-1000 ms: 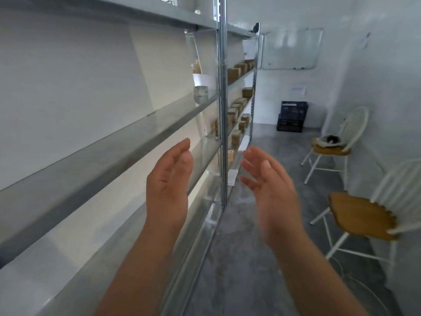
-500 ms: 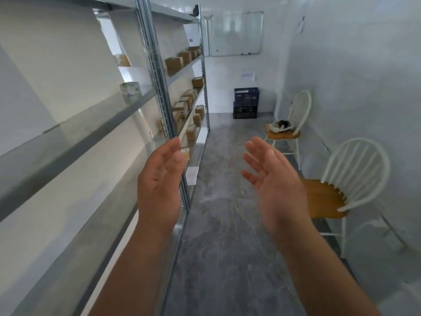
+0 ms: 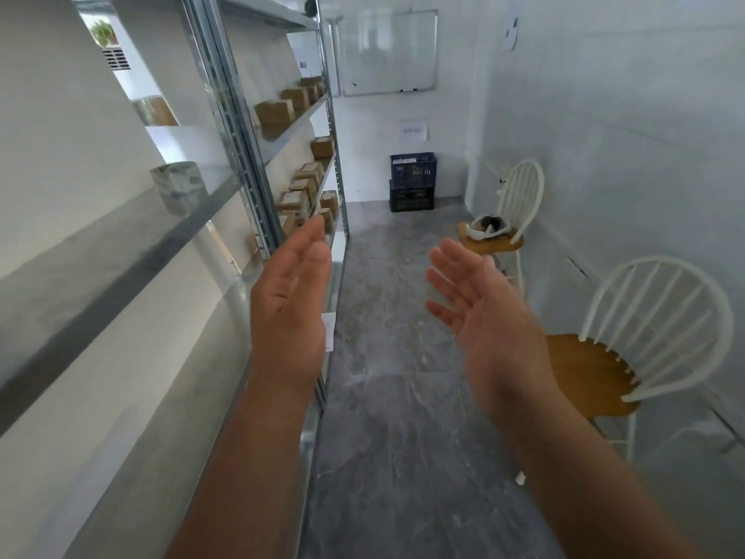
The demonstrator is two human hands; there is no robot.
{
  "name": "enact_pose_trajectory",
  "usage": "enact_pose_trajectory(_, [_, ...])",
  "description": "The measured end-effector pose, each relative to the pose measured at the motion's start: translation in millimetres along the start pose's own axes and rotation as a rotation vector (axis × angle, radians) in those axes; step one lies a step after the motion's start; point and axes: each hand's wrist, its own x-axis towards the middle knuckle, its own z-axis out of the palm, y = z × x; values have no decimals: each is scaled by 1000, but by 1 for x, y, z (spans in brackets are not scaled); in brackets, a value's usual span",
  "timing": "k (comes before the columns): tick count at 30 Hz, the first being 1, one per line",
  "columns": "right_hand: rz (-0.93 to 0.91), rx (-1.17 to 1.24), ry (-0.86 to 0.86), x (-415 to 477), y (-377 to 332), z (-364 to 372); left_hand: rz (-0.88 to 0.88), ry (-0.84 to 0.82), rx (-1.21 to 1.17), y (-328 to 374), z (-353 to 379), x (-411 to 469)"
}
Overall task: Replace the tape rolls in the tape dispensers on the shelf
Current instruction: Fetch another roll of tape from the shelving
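Head view gives you no writing you can read: the paper sign on the far wall carries a line of print too blurred to make out, the sheet high on the right wall is just as unclear, and the whiteboard shows only faint marks. Your left hand is raised in front of you just beside the shelf, palm turned inward, fingers straight and pressed together, holding nothing. Your right hand is up at about the same height, well apart from the left, palm facing it, fingers straight and slightly spread, also holding nothing. The shelf runs along your left. A pale round roll-shaped thing stands on its grey board near the metal post, and small brown boxes sit on the levels farther down. You cannot tell from here whether any of these is a tape roll or dispenser. Two dark crates are stacked at the far wall, and two white chairs stand along the right.
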Motion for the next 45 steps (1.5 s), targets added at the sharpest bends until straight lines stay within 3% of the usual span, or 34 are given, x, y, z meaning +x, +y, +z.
enact_pose_trajectory(10, [-12, 11, 102, 131, 32, 11, -27, -118, -27, -83, 46, 118])
enact_pose_trajectory(23, [-4, -7, -43, 382, 79, -44, -47, 23, 127, -208, 164, 280])
enact_pose_trajectory(33, [46, -4, -346, 517, 92, -13, -6, 380, 210, -237, 173, 366])
enact_pose_trajectory(45, [117, 68, -811, 538, 143, 145, 142, 990, 410, -221, 30, 394])
